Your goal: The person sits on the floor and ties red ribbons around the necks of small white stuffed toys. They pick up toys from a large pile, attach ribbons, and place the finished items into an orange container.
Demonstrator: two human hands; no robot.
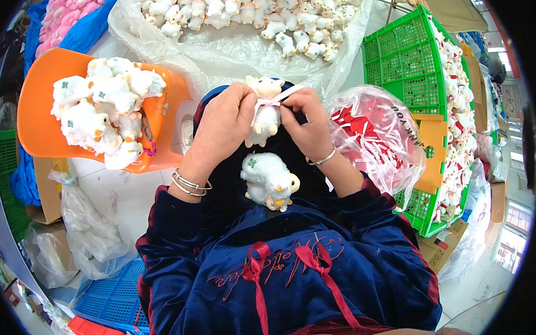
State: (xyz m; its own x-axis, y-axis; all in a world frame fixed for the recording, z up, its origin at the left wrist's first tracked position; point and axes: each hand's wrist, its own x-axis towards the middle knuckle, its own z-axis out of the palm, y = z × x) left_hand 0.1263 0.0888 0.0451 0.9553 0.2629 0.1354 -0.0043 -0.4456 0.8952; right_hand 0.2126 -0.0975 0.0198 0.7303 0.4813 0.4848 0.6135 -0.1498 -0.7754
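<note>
My left hand (224, 126) grips a small white plush lamb (267, 110) upright by its side. My right hand (307, 124) pinches a pale pink ribbon (283, 95) at the lamb's neck; the ribbon's end sticks out to the upper right. A second white plush lamb (270, 181) with a green tag lies on my dark lap just below the hands. Both wrists wear thin metal bangles.
An orange plastic chair (38, 113) at left holds several finished lambs. A heap of lambs lies on clear plastic sheeting (237, 45) ahead. A green crate (405, 69) with more lambs stands at right, beside a plastic bag (375, 134). Blue crate (114, 297) at lower left.
</note>
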